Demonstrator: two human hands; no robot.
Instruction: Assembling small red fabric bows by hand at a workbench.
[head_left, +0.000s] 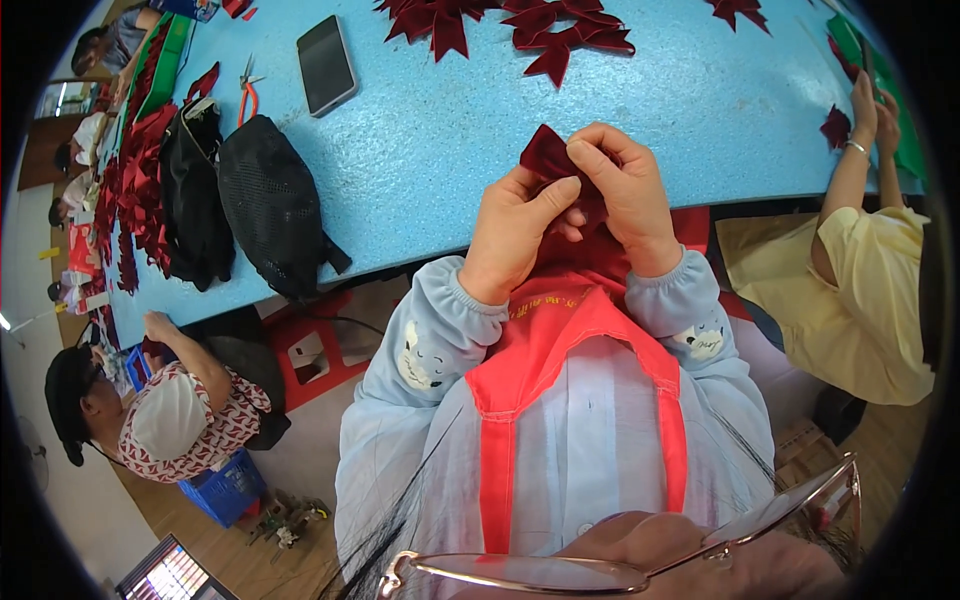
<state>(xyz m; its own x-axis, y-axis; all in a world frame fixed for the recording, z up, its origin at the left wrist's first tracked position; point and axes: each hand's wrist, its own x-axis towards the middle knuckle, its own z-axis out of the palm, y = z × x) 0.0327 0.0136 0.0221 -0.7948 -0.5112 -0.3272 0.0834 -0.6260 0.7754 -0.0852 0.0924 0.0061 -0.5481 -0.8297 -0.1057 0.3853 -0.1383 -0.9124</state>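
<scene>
Between my two hands is a dark red velvet bow [549,152], held up over the table's near edge above my red apron [560,330]. My left hand [522,225] is closed, its thumb and fingers pinching the bow's lower left part. With thumb and bent fingers, my right hand [625,190] grips it from the right. The bow's lower part is mostly hidden by my fingers. Farther off on the blue table [420,150] lie several finished-looking red velvet bows [570,38], one cluster straight ahead.
A smartphone [327,66] lies at the far left, with orange-handled pliers [249,90] beside it. Black bags [270,200] and a heap of red bows [140,190] cover the table's left end. Co-workers sit at left and right; one in yellow [875,290] works near a green tray [900,120].
</scene>
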